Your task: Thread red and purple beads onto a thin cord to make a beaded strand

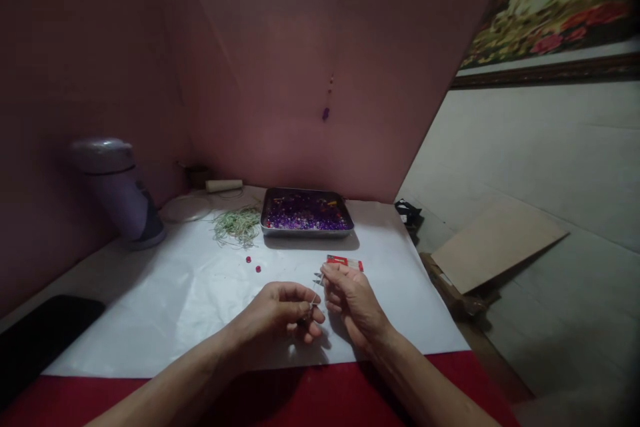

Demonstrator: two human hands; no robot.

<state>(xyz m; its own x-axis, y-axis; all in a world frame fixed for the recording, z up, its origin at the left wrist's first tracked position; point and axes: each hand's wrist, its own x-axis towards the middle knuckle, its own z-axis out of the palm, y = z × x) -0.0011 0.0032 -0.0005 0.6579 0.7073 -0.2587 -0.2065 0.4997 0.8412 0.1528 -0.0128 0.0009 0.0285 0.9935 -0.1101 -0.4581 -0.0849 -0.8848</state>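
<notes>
The left hand (283, 307) pinches a pale thread (313, 299) above the worktop (130, 320), and the right hand (354, 300), fingertips together, apparently grips it higher up. This piece looks unfinished: two red beads (249, 259) lie loose, purple beads (305, 213) fill the tray (307, 234), while one beaded strand (326, 113) hangs behind.

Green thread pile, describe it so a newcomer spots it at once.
On the white sheet, find the rectangular tray of purple beads. Just left of it lies the thread pile: a loose, pale green tangle, unlike the smooth, pale cylinder behind it.
</notes>
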